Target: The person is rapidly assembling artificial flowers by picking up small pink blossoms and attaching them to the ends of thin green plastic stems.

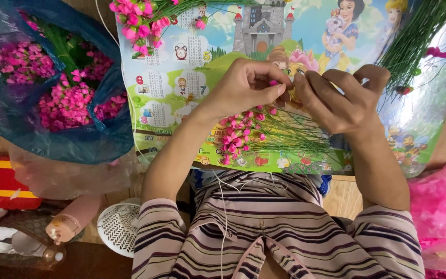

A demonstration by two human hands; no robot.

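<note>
Pink flower bud [273, 82] pinched between fingers of left hand [243, 88] and right hand [336, 98], both clenched on it, above colourful cartoon poster [181, 77]. Just below: bundle of pink-tipped green stems [254, 135] lying on poster. Upper right: loose green stems [414, 36]. Far left: blue bag [78, 139] full of pink blossoms [68, 103].

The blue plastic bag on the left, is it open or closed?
Open: the blue plastic bag gapes at the top, showing loose pink artificial flowers inside.
</note>
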